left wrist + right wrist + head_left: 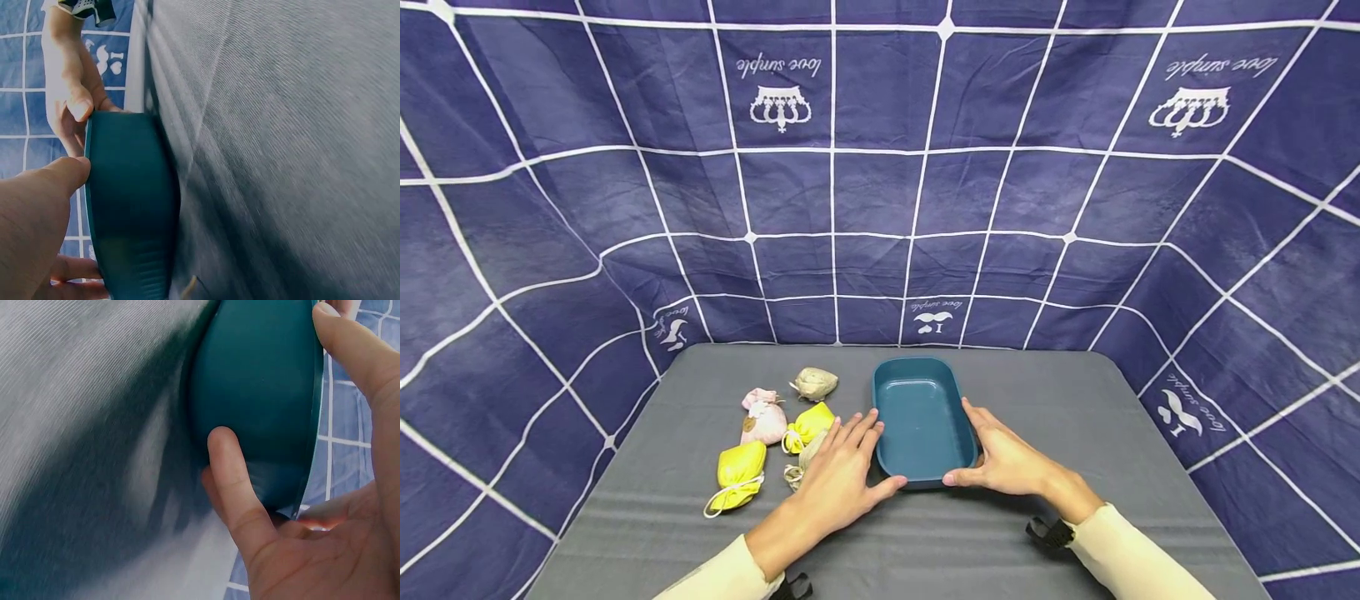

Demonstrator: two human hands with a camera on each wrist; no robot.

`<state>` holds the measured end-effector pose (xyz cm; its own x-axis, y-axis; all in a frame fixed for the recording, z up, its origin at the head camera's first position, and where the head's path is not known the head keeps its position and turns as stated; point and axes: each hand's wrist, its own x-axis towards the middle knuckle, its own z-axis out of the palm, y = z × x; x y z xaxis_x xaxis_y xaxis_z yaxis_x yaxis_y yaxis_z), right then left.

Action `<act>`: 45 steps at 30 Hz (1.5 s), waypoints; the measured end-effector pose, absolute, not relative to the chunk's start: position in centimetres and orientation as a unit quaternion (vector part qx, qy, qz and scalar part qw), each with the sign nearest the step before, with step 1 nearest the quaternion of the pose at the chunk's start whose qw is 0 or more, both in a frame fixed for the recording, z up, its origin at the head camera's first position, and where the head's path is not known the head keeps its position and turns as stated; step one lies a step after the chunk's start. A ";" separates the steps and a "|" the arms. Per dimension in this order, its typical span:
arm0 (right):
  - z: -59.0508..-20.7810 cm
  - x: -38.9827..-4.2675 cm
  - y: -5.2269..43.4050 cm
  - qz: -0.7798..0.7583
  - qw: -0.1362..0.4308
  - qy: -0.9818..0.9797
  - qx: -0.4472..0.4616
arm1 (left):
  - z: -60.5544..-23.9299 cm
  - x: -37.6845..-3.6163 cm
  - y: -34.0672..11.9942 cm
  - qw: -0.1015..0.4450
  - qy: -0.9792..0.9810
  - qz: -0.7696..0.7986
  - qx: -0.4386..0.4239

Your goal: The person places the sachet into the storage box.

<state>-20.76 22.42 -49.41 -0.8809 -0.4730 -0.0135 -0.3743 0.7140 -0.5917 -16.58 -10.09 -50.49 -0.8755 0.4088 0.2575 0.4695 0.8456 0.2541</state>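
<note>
A teal rectangular tray with rounded corners and raised walls stands on the grey table. Along its left side lie the straight, spread fingers of my left hand, its thumb touching the near rim. My right hand holds the near right corner, thumb at the front rim and the other fingers around the side wall. Seen from the right wrist, one finger presses the outer wall of the tray. Beneath and beside my left hand is a beige drawstring pouch, partly hidden.
Left of the tray lie more small pouches: a yellow one, another yellow pouch with a white cord, a pink one, and a beige one farther back. A blue checked cloth hangs behind and around the grey table.
</note>
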 end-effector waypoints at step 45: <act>-49.9 -20.8 19.5 -0.268 0.060 0.939 -0.209 | -51.9 -15.8 -19.6 0.173 -0.946 -0.191 -0.195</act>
<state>-20.80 19.51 -49.91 -0.9055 -0.4244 0.0003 -0.3606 0.7691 -0.5277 -15.83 -19.59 -51.94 -0.8639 0.3035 0.4019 0.4354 0.8512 0.2931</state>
